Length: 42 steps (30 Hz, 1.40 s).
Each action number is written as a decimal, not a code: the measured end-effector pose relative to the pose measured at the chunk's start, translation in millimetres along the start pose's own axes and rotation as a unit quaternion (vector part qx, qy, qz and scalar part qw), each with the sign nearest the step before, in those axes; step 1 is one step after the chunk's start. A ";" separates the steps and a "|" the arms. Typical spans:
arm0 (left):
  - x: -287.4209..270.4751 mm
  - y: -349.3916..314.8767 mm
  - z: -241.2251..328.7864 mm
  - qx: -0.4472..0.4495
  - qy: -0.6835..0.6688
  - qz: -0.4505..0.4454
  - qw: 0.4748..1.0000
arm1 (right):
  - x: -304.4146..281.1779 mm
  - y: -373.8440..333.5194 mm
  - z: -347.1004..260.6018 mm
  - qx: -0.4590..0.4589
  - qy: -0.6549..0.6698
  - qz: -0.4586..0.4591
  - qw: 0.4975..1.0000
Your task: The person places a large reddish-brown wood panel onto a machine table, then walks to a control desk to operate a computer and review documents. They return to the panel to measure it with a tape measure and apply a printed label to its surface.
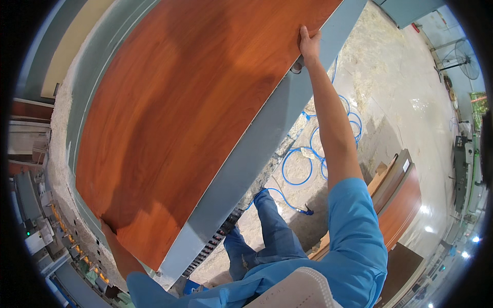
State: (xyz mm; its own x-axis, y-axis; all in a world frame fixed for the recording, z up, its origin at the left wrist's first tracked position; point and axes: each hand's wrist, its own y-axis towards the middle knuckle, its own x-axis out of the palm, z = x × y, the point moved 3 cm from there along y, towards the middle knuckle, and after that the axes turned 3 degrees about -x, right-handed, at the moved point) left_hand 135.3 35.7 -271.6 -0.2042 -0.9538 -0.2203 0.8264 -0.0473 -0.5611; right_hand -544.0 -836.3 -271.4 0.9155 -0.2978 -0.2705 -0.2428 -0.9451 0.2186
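A large reddish-brown wood-grain panel [190, 113] lies across a grey-blue machine table [246, 154]. At its far right edge, my right hand [309, 46] grips the board, with the thumb side on top and the other fingers partly hidden by the edge. My left hand [107, 227] is at the near left edge of the same panel, closed on its border, most of its fingers out of sight. Just below my right hand, a round metal fitting [297, 66] sits at the table's side, beside the panel edge.
Coiled blue air hose [298, 167] lies on the dusty floor to the right, near my legs [272, 226]. More brown panels [398, 203] lean together at the right. Sawdust [61, 133] lines the table's left side. A wall fan [465, 59] stands out at the far right.
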 end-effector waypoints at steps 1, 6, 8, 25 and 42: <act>-2.8 0.3 -2.8 -0.011 -0.010 0.020 1.000 | -0.4 -0.1 1.5 0.006 -0.038 0.008 0.999; 0.2 -12.1 -5.2 0.031 0.068 0.075 0.994 | 0.2 -2.8 0.2 0.015 0.015 -0.035 0.999; 9.4 -21.6 -2.4 0.028 0.090 0.115 0.989 | -4.0 -5.3 -5.6 0.013 -0.004 -0.016 1.000; 166.1 -91.0 -27.4 0.292 0.522 0.354 0.719 | -10.1 -15.5 -19.9 -0.037 -0.028 -0.029 0.998; 370.5 -369.3 -125.8 0.320 0.524 0.174 0.770 | -35.2 8.6 5.8 0.059 0.032 -0.312 0.948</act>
State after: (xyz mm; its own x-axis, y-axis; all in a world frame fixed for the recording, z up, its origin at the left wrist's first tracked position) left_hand -311.5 -263.0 -246.4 0.0541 -0.1944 -0.9794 0.9477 -0.2991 0.1117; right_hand -580.2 -834.8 -265.4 0.9099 0.3284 -0.2536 0.3207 -0.9444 -0.0721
